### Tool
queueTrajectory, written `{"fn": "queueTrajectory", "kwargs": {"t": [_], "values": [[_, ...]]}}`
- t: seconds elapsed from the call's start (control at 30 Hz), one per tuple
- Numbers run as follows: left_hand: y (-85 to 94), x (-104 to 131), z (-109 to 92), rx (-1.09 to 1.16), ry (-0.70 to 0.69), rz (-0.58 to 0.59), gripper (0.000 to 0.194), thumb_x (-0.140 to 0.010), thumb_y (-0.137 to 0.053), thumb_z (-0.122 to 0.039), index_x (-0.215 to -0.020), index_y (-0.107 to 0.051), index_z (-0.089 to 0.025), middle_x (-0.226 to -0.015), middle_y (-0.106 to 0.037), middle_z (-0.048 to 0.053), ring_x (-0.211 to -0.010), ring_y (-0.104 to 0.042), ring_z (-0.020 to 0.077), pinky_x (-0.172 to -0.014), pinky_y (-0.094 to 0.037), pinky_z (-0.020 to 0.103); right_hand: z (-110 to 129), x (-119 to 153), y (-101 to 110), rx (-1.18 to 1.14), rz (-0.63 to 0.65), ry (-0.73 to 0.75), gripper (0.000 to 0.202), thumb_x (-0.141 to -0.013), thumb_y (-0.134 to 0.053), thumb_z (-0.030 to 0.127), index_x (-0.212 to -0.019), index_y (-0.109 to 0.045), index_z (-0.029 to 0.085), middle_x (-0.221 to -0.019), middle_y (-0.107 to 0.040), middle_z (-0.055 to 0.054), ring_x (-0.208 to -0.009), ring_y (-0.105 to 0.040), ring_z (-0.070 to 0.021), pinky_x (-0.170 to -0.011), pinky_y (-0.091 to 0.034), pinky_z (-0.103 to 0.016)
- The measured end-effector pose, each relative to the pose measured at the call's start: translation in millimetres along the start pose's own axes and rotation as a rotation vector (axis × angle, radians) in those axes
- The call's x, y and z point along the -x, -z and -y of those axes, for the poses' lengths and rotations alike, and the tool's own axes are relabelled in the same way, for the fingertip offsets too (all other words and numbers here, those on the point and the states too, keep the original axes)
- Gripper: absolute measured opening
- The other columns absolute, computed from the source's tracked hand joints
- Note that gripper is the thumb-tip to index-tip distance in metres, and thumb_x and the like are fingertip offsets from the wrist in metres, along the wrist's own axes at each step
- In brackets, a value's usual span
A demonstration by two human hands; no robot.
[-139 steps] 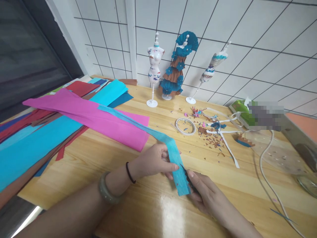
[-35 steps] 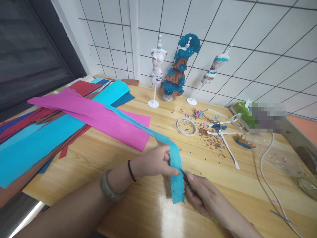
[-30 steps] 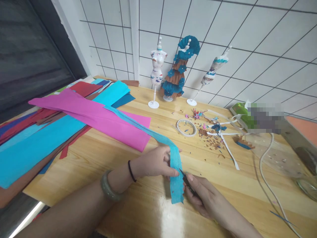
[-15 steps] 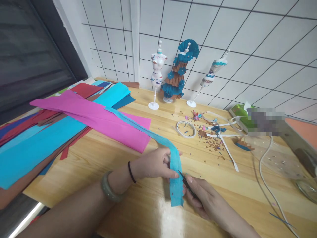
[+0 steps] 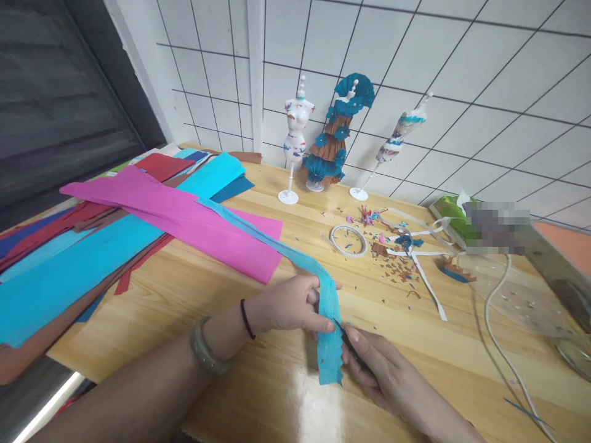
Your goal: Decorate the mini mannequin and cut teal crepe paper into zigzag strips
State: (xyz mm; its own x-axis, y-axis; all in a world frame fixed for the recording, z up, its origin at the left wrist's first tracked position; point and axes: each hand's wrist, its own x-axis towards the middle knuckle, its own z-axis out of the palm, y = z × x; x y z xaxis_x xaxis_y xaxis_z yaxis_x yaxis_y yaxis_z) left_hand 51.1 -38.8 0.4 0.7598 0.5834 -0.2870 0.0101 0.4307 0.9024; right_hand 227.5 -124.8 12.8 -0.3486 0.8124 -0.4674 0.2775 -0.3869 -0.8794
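Between the thumb and fingers of my left hand is a long strip of turquoise crepe paper. Its near end hangs down toward me, and the far part runs back over a folded pink sheet. Small jagged notches show along the strip's right edge near the bottom. My right hand is closed around small dark scissors. Their tip lies at the right edge of the strip, close to my left thumb; the handles are mostly hidden by my fingers.
Stacked coloured paper covers the left side. At the back stand a white mannequin, one dressed in blue and brown paper, and a tilted third. A tape roll, paper scraps and a white cable lie rightward.
The view has shifted slightly. Both hands stay nearly in place, and the notched right edge of the turquoise strip shows a little more clearly beside the scissors.
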Motion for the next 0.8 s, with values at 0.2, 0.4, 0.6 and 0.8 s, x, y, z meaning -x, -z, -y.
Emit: {"fn": "queueTrajectory", "kwargs": {"t": [0.2,0.4,0.6,0.8], "values": [[1.3,-0.5,1.5,0.014,-0.009,0.011,0.061,-0.059,-0.075,-0.014,-0.115,-0.051,-0.013,-0.075,-0.064,0.0,-0.067,-0.061,0.0112,-0.066,-0.048,0.025,3.4,0.6,-0.7,-0.007,-0.001,-0.022,0.048,-0.087,-0.029,0.063,-0.068,-0.042,0.021,-0.048,-0.027,0.009,-0.042,-0.023,-0.0079,-0.041,-0.018,-0.023],[0.8,-0.3,1.6,0.018,-0.02,0.012,0.054,-0.059,-0.076,-0.016,-0.107,-0.053,-0.013,-0.072,-0.063,0.0,-0.066,-0.06,0.0111,-0.067,-0.048,0.027,3.6,0.6,-2.5,-0.039,-0.024,-0.036,0.049,-0.086,-0.03,0.064,-0.068,-0.043,0.02,-0.048,-0.026,0.009,-0.042,-0.022,-0.0074,-0.041,-0.017,-0.023],[0.7,-0.4,2.0,0.012,-0.037,0.015,0.046,-0.06,-0.075,-0.018,-0.101,-0.055,-0.012,-0.071,-0.063,0.0,-0.063,-0.059,0.0109,-0.067,-0.048,0.027,4.7,0.3,-2.3,-0.075,0.0,-0.059,0.047,-0.087,-0.031,0.062,-0.068,-0.041,0.02,-0.046,-0.024,0.01,-0.039,-0.019,-0.0063,-0.039,-0.014,-0.023],[1.9,-1.6,4.1,-0.042,-0.061,0.026,0.036,-0.066,-0.069,-0.017,-0.098,-0.054,-0.012,-0.071,-0.061,0.0,-0.064,-0.06,0.0109,-0.066,-0.048,0.027,5.1,0.7,-1.8,-0.071,-0.004,-0.043,0.047,-0.087,-0.032,0.061,-0.066,-0.04,0.02,-0.047,-0.025,0.009,-0.041,-0.021,-0.0065,-0.039,-0.015,-0.023]]}}
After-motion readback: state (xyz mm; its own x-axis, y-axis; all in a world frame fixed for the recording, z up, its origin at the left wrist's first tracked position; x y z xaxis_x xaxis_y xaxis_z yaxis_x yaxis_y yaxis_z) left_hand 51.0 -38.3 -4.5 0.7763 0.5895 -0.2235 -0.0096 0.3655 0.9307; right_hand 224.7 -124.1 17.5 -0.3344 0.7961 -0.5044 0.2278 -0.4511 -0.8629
